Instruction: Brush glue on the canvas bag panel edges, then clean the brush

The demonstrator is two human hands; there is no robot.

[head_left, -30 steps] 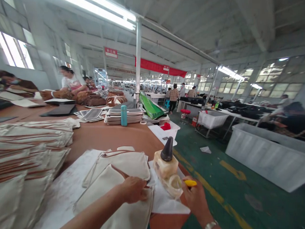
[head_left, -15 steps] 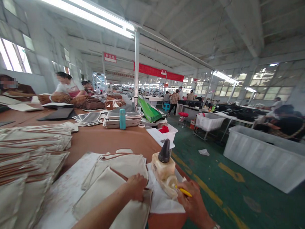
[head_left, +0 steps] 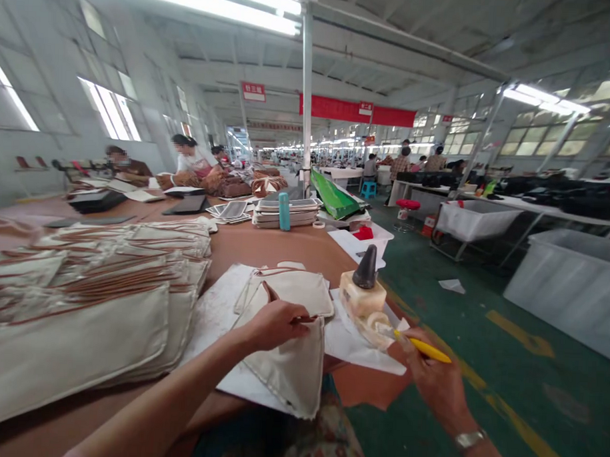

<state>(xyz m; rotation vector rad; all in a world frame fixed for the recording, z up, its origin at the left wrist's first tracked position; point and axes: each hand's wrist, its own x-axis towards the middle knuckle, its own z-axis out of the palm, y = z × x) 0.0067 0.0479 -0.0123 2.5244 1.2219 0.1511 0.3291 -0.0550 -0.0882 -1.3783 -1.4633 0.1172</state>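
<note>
Using a squat bottle [head_left: 362, 298] as the landmark: the cream fabric piece [head_left: 295, 363] is lying just to its left, with a near corner reaching toward the person's lap. The left hand [head_left: 276, 326] is pinching this piece by its brown-trimmed upper edge, fingers pressing together. Right of the bottle, the right hand [head_left: 433, 369] is gripping a yellow-handled tool [head_left: 428, 349] in closed fingers, and its tip is pointing at the bottle's round mouth; whether they are touching, I cannot tell. At least 1 similar piece [head_left: 306, 285] is resting left of the bottle, and a stack [head_left: 96, 334] is spreading well to its left.

The held piece is looking light, soft and floppy, probably neither slippery nor fragile; its trimmed edge is seeming the firmest place to hold.
</note>
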